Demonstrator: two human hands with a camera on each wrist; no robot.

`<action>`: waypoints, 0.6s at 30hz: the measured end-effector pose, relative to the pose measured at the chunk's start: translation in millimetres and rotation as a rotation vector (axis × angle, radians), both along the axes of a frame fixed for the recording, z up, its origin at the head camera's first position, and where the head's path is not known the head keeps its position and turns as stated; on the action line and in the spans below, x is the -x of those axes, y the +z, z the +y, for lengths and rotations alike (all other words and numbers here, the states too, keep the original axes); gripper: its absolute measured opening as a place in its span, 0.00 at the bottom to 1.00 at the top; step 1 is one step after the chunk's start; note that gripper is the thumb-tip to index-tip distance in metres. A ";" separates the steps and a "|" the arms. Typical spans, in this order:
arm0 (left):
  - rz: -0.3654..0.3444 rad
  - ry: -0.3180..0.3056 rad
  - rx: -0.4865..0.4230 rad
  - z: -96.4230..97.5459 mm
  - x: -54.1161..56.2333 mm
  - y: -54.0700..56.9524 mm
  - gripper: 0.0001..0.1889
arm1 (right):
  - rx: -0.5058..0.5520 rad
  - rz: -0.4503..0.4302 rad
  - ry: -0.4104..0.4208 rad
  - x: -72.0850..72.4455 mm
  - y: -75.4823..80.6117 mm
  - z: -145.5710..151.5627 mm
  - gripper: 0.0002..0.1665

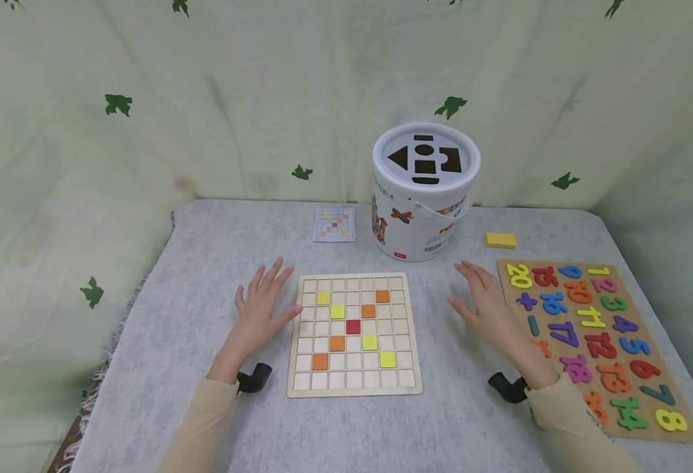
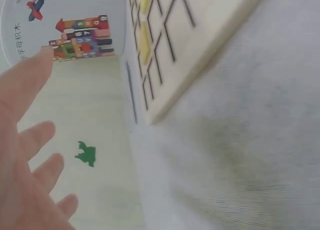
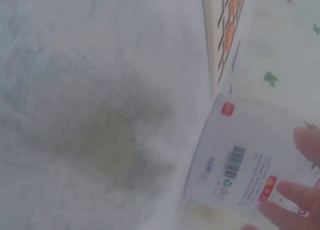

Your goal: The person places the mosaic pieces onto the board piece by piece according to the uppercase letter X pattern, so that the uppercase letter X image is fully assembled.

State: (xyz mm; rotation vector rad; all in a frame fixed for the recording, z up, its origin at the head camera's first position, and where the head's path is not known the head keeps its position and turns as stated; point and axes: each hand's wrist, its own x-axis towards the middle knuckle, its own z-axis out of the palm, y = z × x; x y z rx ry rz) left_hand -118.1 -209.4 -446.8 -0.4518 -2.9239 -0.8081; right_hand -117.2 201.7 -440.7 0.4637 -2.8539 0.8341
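Note:
A square wooden grid board (image 1: pixel 355 389) lies on the table between my two hands. Coloured square tiles form an X on it: a red tile (image 1: pixel 353 326) in the middle, a yellow-and-lime diagonal and an orange one. Beside the board's left edge is my left hand (image 1: pixel 259 307), fingers spread and holding nothing, the thumb near the rim. My right hand (image 1: pixel 488 312) hovers to the right of the board, fingers loosely extended, nothing in its grasp. Behind the board lies a small pattern card (image 1: pixel 334 225) printed with a similar X.
A white lidded bucket (image 1: pixel 423 197) with shape cut-outs stands behind the board. At right lies a number puzzle board (image 1: pixel 603 348) with colourful foam-like numerals, partly under the right forearm. A yellow block (image 1: pixel 500 240) sits near the back. A leaf-patterned curtain (image 1: pixel 287 98) hangs behind the table.

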 end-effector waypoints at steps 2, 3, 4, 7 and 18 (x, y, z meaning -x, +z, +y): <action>0.044 0.033 0.016 2.0 2.8 4.8 0.41 | -0.061 0.010 -0.028 3.0 0.3 3.0 0.43; 0.061 0.050 0.026 2.6 3.9 6.5 0.42 | -0.090 0.012 -0.041 4.4 0.2 3.5 0.45; 0.071 0.068 0.043 3.3 4.9 7.8 0.43 | -0.122 0.011 -0.054 5.8 -0.2 3.6 0.46; 0.073 0.117 0.113 6.1 6.3 9.4 0.46 | -0.212 -0.010 -0.083 9.0 -1.6 2.6 0.50; -0.017 0.156 0.260 19.6 1.4 -2.2 0.48 | -0.331 -0.076 -0.125 12.2 -8.6 -10.5 0.50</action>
